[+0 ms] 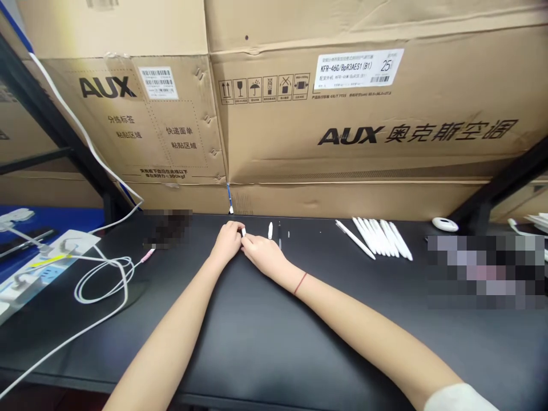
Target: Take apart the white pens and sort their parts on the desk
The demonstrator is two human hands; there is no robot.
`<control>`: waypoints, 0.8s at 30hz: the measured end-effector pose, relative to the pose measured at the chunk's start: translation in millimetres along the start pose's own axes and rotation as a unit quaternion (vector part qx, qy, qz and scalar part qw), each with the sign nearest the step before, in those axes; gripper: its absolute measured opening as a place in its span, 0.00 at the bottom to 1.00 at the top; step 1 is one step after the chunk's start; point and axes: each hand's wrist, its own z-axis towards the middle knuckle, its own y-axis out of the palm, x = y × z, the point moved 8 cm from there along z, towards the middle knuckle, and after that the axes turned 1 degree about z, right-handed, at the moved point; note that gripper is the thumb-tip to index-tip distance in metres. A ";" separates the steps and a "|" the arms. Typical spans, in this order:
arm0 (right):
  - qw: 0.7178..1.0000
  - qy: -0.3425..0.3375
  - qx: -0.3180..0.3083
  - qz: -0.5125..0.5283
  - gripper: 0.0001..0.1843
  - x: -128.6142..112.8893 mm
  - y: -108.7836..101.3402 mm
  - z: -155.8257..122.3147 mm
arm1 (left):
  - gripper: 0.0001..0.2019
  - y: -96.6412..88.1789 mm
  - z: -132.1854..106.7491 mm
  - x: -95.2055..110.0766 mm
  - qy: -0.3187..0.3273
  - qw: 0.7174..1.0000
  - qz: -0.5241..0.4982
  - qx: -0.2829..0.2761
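Note:
My left hand [226,241] and my right hand [262,254] meet at the far edge of the black table [274,348]. Their fingertips pinch a small white pen part [244,232], most of it hidden by my fingers. To the right lie a white pen barrel piece [270,230], a thin dark pen refill [279,235] and a tiny spring-like bit [288,234]. Farther right, several white pens [381,237] lie side by side, with a single white pen [355,240] apart from them.
Large AUX cardboard boxes [342,114] stand along the table's far edge, with a thin blue-and-white stick [230,198] at their seam. A power strip [51,268] and white cables [103,279] lie at the left. A white mouse [445,224] sits at the right, beside a pixelated patch.

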 end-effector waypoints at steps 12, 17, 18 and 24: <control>0.998 0.001 0.019 0.053 0.10 4.9 -3.2 3.7 | 0.27 -3.8 3.2 -16.5 -0.061 0.994 -0.085 -0.036; 0.992 -0.003 0.039 0.116 0.10 10.2 -1.0 5.3 | 0.22 -6.2 -4.0 -16.8 0.019 0.996 0.030 -0.087; 0.990 -0.004 0.046 0.131 0.10 11.1 -0.3 6.2 | 0.22 -4.5 -6.7 -16.9 0.031 0.993 0.047 -0.103; 0.979 0.019 0.060 0.196 0.07 16.4 3.3 15.9 | 0.24 7.0 -9.8 -18.1 0.069 0.982 0.091 -0.152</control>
